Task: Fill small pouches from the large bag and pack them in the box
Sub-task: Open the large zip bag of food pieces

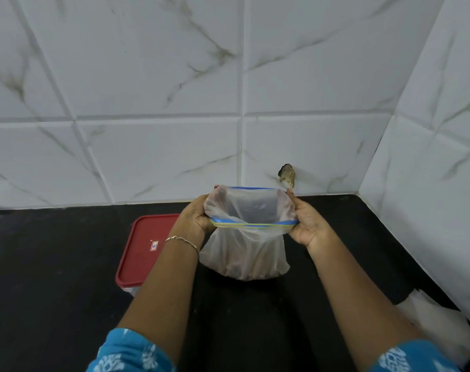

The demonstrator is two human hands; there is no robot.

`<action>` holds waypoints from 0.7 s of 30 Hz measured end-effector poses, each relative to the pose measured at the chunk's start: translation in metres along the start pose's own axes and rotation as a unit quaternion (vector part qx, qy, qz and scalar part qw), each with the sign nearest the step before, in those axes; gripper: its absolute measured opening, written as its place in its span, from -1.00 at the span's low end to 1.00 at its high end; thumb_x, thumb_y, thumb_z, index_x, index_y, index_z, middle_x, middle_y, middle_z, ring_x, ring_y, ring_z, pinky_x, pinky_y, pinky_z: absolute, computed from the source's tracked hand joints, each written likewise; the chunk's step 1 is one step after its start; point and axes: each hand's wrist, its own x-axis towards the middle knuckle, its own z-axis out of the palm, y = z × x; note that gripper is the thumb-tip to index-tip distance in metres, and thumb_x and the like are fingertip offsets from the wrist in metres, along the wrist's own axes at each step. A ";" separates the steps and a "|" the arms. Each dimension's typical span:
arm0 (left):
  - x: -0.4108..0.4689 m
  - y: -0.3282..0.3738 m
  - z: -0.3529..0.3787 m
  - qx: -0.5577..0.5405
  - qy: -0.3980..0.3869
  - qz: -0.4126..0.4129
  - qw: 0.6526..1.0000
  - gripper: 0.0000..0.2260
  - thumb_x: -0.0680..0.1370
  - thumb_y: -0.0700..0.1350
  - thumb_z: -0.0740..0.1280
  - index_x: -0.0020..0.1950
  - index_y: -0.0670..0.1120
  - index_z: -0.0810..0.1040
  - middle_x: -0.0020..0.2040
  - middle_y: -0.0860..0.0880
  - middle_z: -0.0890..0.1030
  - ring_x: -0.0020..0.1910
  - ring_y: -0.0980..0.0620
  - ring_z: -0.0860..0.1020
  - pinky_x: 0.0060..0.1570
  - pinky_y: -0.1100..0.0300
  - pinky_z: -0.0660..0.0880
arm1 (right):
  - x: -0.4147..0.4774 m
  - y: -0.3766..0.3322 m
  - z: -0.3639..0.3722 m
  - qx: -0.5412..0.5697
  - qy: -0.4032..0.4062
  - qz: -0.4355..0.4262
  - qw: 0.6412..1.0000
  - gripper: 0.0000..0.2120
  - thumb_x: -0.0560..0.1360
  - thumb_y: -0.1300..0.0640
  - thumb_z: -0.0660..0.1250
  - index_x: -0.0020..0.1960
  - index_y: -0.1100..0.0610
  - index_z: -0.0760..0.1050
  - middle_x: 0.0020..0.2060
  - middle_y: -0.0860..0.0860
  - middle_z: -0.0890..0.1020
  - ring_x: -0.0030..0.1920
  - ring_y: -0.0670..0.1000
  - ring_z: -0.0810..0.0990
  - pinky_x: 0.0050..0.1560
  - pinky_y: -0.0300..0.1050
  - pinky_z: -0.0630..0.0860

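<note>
black counter (54,291), white marbled tiles (158,76); left hand (196,217) and right hand (307,225), fingers (294,205) tight on the zip bag (244,253)

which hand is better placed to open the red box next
Left, probably: both grip the zip bag, but the left hand sits beside the red-lidded box; the right hand is on the bag's far side.

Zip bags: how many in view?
1 for certain: the zip bag, mouth held open between the left hand and right hand. The pale plastic at the lower right edge may be more bags; cannot tell.
</note>
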 end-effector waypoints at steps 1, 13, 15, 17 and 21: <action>0.000 -0.001 0.000 0.006 0.015 0.010 1.000 -0.85 0.65 -0.09 0.16 -0.01 -0.09 0.50 -0.31 0.05 0.68 -0.23 0.08 0.64 0.06 0.17 0.48 | 0.001 0.003 0.001 0.021 -0.007 0.000 1.000 -0.71 0.61 0.05 0.20 0.09 0.23 0.58 -0.10 0.12 0.71 -0.11 0.07 0.70 -0.09 0.04 0.66; 0.004 -0.015 -0.033 -0.048 -0.016 0.156 0.987 -0.85 0.58 -0.27 0.24 0.08 -0.26 0.56 0.01 -0.15 0.68 -0.10 -0.03 0.68 -0.11 0.11 0.64 | -0.010 0.009 -0.006 -0.134 0.120 -0.095 0.979 -0.85 0.47 0.27 0.25 -0.03 0.16 0.57 -0.24 0.05 0.59 -0.22 0.00 0.53 -0.20 -0.16 0.46; -0.008 -0.022 -0.030 -0.036 0.004 0.186 0.982 -0.86 0.57 -0.21 0.30 0.07 -0.23 0.58 -0.03 -0.14 0.67 -0.11 -0.04 0.66 -0.15 0.12 0.64 | -0.014 0.015 -0.010 -0.192 0.208 -0.108 0.953 -0.91 0.47 0.13 0.38 -0.05 0.13 0.54 -0.31 0.00 0.54 -0.31 -0.05 0.45 -0.30 -0.18 0.39; -0.012 -0.032 -0.030 -0.018 0.061 0.215 0.975 -0.83 0.53 -0.12 0.38 0.02 -0.21 0.59 -0.14 -0.12 0.66 -0.18 -0.05 0.65 -0.19 0.12 0.62 | -0.021 0.021 -0.014 -0.204 0.243 -0.129 0.940 -0.82 0.44 0.08 0.46 -0.09 0.14 0.49 -0.39 0.01 0.48 -0.42 -0.07 0.38 -0.40 -0.18 0.35; -0.015 -0.055 -0.028 0.038 0.193 0.215 0.957 -0.74 0.45 0.00 0.48 -0.11 -0.15 0.51 -0.21 -0.12 0.56 -0.30 -0.03 0.53 -0.22 0.12 0.49 | -0.039 0.025 -0.010 -0.215 0.231 -0.137 0.939 -0.81 0.44 0.11 0.48 -0.14 0.18 0.52 -0.37 0.09 0.55 -0.40 -0.03 0.49 -0.36 -0.17 0.48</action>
